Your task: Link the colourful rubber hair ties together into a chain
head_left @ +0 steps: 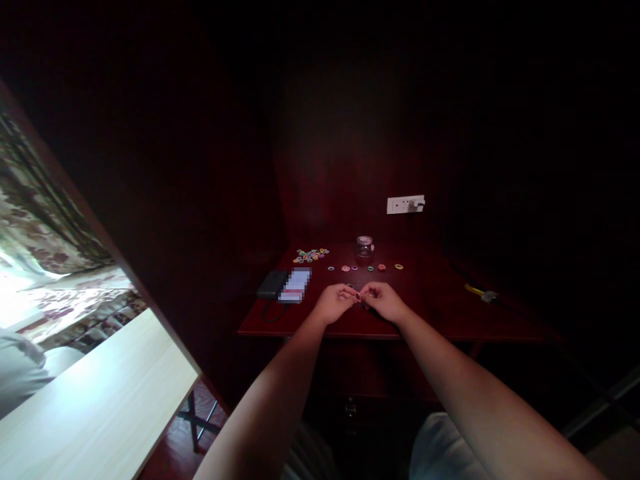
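Small ring (358,296) pinched by fingertips of left hand (336,303) and right hand (384,301), row of coloured rings (364,268) beyond

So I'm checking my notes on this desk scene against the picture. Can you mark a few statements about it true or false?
1. The left hand and right hand meet fingertip to fingertip over the dark red wooden desk. True.
2. The small clear glass jar lies tipped on its side. False: it stands upright.
3. A loose pile of small coloured rings lies left of the jar. True.
4. The white socket plate lies flat on the desk. False: it is fixed to the wall behind.
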Demonstrator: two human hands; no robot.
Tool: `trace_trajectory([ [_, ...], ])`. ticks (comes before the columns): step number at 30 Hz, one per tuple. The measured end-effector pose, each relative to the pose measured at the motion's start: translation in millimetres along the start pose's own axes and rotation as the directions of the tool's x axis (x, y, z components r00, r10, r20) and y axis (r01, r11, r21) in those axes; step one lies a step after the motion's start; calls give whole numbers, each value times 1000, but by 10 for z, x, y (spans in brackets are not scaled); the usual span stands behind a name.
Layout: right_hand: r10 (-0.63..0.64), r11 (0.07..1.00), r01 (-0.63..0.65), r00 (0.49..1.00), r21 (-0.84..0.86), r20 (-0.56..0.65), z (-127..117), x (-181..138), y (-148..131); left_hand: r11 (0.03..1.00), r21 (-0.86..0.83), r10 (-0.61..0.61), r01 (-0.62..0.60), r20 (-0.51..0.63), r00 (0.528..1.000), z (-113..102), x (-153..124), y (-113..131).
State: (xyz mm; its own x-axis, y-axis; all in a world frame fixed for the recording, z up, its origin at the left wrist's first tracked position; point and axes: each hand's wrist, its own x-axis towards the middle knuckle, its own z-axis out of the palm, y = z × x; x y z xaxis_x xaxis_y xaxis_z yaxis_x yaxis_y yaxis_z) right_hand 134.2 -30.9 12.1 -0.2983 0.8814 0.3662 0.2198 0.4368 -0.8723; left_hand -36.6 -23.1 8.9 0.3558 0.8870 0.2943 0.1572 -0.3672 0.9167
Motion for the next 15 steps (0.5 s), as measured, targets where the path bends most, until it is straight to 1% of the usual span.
trace_trajectory([
  [3,13,999,-13,1000,36,2,7,0,6,999,32,13,-12,-18,1000,5,2,-1],
  [7,14,999,-14,1000,28,7,13,5,32,997,56,49,-46,-42,998,5,-5,3],
  [15,-12,1000,12,1000,9,17,11,19,83,997,27,73,-73,-22,997,-3,-12,-5],
])
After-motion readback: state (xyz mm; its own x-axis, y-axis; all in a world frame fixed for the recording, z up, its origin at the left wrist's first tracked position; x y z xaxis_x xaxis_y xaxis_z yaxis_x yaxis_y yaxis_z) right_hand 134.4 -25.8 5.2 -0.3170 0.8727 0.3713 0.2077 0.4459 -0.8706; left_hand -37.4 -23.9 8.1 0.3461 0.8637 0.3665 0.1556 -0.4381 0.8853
